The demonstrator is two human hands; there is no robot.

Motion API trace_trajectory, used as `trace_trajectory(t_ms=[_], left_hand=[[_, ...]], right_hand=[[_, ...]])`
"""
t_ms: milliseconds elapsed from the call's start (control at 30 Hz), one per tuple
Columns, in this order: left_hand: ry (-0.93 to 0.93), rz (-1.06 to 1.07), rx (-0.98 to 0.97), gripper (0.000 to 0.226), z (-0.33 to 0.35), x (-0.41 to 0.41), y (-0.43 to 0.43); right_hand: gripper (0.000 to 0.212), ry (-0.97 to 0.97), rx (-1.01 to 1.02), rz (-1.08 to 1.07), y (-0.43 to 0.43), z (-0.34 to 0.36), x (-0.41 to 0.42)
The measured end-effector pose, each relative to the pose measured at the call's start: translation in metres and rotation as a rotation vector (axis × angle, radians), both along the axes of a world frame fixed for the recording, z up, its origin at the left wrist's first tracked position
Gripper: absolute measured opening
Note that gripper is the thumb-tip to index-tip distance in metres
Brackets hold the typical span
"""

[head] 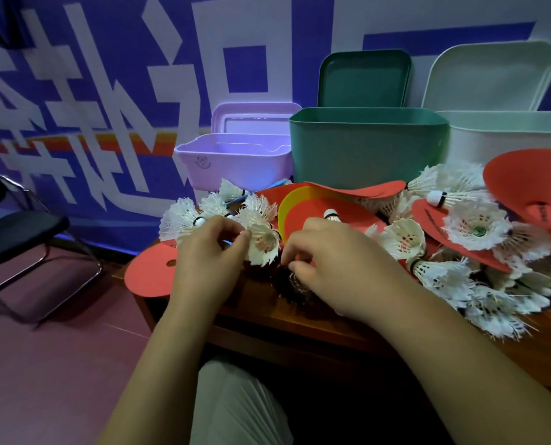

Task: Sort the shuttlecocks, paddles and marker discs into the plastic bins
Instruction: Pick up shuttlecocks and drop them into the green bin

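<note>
Left grip: the left hand (203, 252) pinches the feather rim of a white feather shuttlecock (264, 245) between thumb and forefinger.
Shuttlecock: at 3 o'clock of that hand; open skirt faces up, cork end hidden below.
Right grip: the right hand (338, 264) is palm down, fingers curled onto a dark feathery object (287, 284) on the brown wooden desk (267, 313); whether it grasps cannot be told.
Bin: the lilac plastic bin (235, 162) stands open at 12 o'clock, well apart; the left hand is nearer.
Pose: both forearms reach in from 6 o'clock.

Noted left hand (210, 252) pinching white shuttlecock (263, 247) near table (267, 313) edge; right hand (335, 268) pinching dark shuttlecock (295, 285) just beside. Logged red discs (149, 274) and loose shuttlecocks (441, 277) heaped around. Behind: purple bin (235, 159), green bin (367, 146), white bin (508, 136), all open.
</note>
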State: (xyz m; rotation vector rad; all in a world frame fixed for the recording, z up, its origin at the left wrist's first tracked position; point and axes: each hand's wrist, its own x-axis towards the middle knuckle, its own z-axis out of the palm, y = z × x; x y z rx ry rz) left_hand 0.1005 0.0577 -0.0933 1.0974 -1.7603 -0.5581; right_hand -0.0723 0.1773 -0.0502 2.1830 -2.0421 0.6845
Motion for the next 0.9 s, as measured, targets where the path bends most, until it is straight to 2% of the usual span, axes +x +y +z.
trace_trajectory(t_ms=[233,367,467,700,833,900], left_hand=[[0.161,-0.068,0.057,0.008,0.027,0.003,0.013],[0.234,-0.125,0.085,0.007,0.050,-0.009,0.017],[0.221,-0.138,0.050,0.007,0.062,-0.018,0.014],[0.246,-0.100,-0.019,0.006,0.077,-0.029,0.013],[0.288,-0.173,0.038,0.006,0.092,-0.051,0.009],[0.359,-0.260,0.143,0.009,0.102,-0.070,0.004]], right_hand=[[0.013,-0.415,-0.236,0.030,0.012,0.008,-0.014],[0.012,-0.609,-0.368,-0.045,0.021,0.013,-0.021],[0.010,-0.726,-0.406,-0.096,0.027,0.015,-0.029],[0.011,-0.826,-0.378,-0.172,0.036,0.014,-0.043],[0.011,-0.873,-0.399,-0.226,0.036,0.022,-0.054],[0.011,-0.894,-0.403,-0.244,0.037,0.026,-0.062]])
